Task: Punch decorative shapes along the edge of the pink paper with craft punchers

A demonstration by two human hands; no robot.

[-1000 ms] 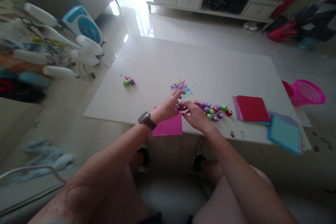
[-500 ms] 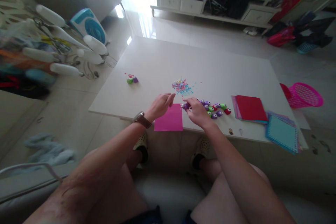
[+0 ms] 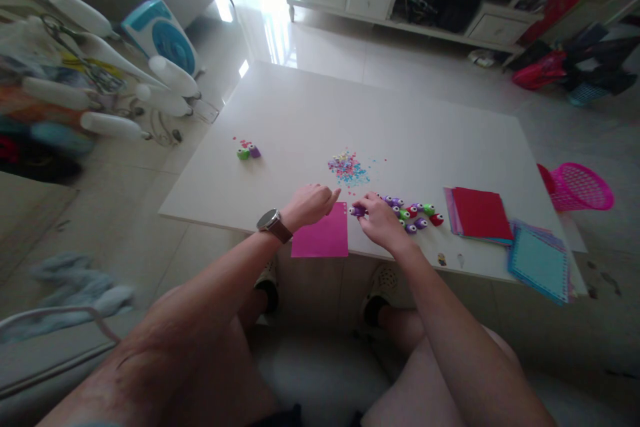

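Right hand (image 3: 383, 221) pinches purple punch (image 3: 357, 211) at the pink sheet (image 3: 323, 238) edge; left hand (image 3: 309, 204), loosely curled, rests on the sheet. Sheet overhangs table (image 3: 310, 113); a nudge could slide it off.

Two hands are at the near table edge: the left hand (image 3: 310, 203) and the right hand (image 3: 381, 220), whose fingers pinch one purple punch (image 3: 357, 211). One pink paper sheet (image 3: 321, 239) lies just beside that grip, toward the left hand. A cluster of punches (image 3: 413, 213), roughly eight though too small to count surely, sits just past the right hand. Two more punches (image 3: 248, 153) lie well off beyond the left hand. One confetti heap (image 3: 347, 169) lies ahead of the grip, and two paper stacks, red (image 3: 480, 213) and blue (image 3: 539, 260), lie farther right.
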